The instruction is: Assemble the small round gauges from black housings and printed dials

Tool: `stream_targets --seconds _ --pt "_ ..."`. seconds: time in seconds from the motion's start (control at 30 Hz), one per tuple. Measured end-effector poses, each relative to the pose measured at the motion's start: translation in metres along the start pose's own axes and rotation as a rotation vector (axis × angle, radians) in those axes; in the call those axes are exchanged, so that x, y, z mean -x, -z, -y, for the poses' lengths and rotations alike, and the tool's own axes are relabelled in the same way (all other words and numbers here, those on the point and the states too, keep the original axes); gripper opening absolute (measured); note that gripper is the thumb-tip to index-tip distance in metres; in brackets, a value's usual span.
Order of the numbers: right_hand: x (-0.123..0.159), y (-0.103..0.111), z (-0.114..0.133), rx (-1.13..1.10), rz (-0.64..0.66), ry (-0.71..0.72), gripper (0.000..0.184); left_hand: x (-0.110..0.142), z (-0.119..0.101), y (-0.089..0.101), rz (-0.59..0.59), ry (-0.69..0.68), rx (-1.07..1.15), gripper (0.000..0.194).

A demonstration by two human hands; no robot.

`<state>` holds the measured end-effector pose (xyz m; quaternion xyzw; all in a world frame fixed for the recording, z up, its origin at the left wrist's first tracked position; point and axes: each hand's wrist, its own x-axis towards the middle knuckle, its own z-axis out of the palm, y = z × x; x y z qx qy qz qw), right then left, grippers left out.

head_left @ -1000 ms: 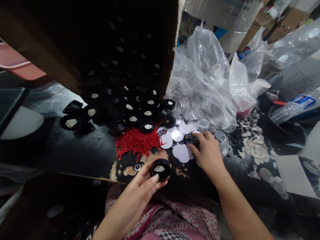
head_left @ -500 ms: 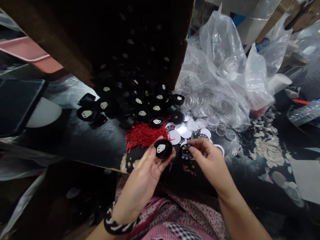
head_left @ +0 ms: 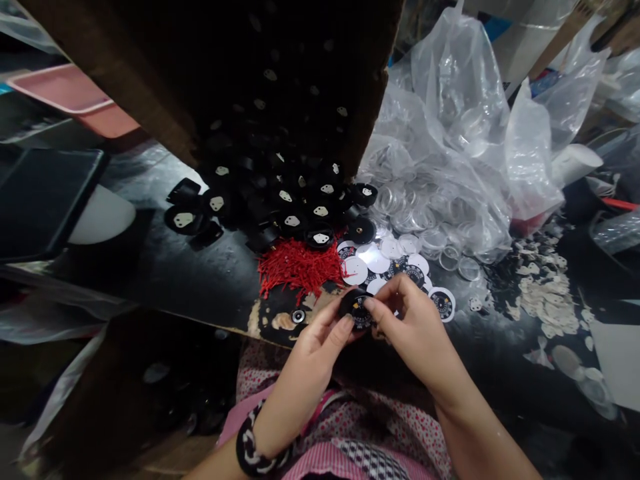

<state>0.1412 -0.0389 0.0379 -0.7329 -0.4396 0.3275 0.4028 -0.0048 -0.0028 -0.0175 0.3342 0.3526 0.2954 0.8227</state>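
In front of my body, my left hand [head_left: 311,357] grips a round black housing [head_left: 346,304] by its sides. The thumb and fingers of my right hand [head_left: 417,330] pinch a printed black dial disc [head_left: 360,315] at the housing's open face. Whether the disc sits fully inside cannot be seen. More dial discs [head_left: 355,270], some white side up, lie just beyond my hands. Left of them is a heap of thin red pointers [head_left: 295,267]. Similar black housings with pale plates [head_left: 320,238] are piled behind.
A large dark cardboard box [head_left: 373,127] stands tipped behind the housings. Clear round covers [head_left: 450,257] spill from a plastic bag [head_left: 460,87] at the right. Small pale plates [head_left: 543,300] lie farther right. A pink tray [head_left: 75,90] stands at the far left.
My right hand has brought the dial disc leftward to the housing. My left hand has shifted right with the housing, and the two now meet. A small ring-shaped part shows on the table.
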Motion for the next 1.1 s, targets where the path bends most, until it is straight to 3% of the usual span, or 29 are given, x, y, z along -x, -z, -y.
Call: stream_targets --seconds 0.2,0.33,0.47,0.53,0.67,0.77,0.83,0.93,1.0,1.1 --pt "0.000 -0.001 -0.004 0.008 0.007 -0.031 0.019 -0.001 0.002 0.000 0.018 -0.005 -0.016 0.038" --pt "0.008 -0.005 -0.006 0.019 0.088 -0.021 0.010 -0.001 -0.002 0.000 -0.015 -0.020 -0.124 0.036" --pt "0.017 -0.007 -0.006 0.035 0.177 0.079 0.016 0.009 -0.008 0.018 0.006 -0.068 -0.399 0.031" --pt "0.015 -0.007 -0.004 0.113 0.256 0.146 0.018 0.015 -0.009 0.032 -0.039 -0.069 -0.468 0.030" --pt "-0.010 -0.015 0.002 0.605 0.186 0.239 0.012 0.015 -0.009 0.052 -0.148 -0.032 -0.254 0.030" --pt "-0.031 -0.029 0.007 0.973 0.138 0.246 0.016 0.010 -0.011 0.048 -0.190 -0.056 -0.046 0.029" --pt "-0.035 -0.035 0.010 1.062 0.149 0.283 0.017 0.013 -0.015 0.040 -0.232 -0.085 0.058 0.031" --pt "-0.031 -0.034 0.001 1.004 0.130 0.342 0.014 0.016 -0.018 0.028 -0.234 -0.059 0.225 0.041" --pt "-0.037 -0.030 -0.021 0.839 0.116 0.395 0.021 0.009 -0.016 0.030 -0.158 -0.027 0.368 0.053" --pt "-0.056 -0.031 -0.059 0.516 0.223 0.473 0.028 -0.004 -0.015 0.040 0.015 0.024 0.434 0.053"
